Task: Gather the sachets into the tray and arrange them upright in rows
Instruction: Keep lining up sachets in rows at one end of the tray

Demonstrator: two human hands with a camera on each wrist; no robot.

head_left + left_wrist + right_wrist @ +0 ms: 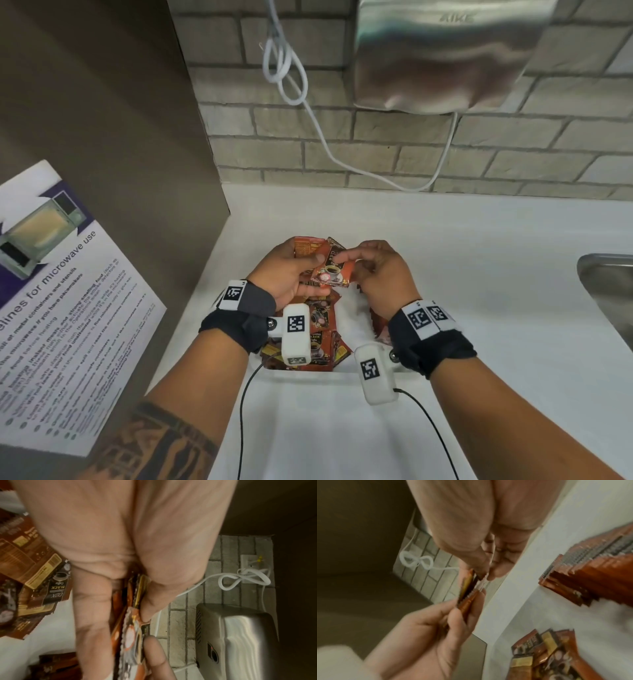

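Over tray, sachets tilted.

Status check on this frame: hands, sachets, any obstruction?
Left hand grips a small stack of sachets. Right hand pinches the front sachet. Loose sachets lie flat in the white tray. No obstruction visible.

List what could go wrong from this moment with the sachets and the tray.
The left hand holds a thin bunch of orange-brown coffee sachets while the right hand pinches its edge; the bunch could fan out and slip. The upright row of sachets in the white tray looks unsupported on one side and might topple. The loose pile of flat sachets may block new rows.
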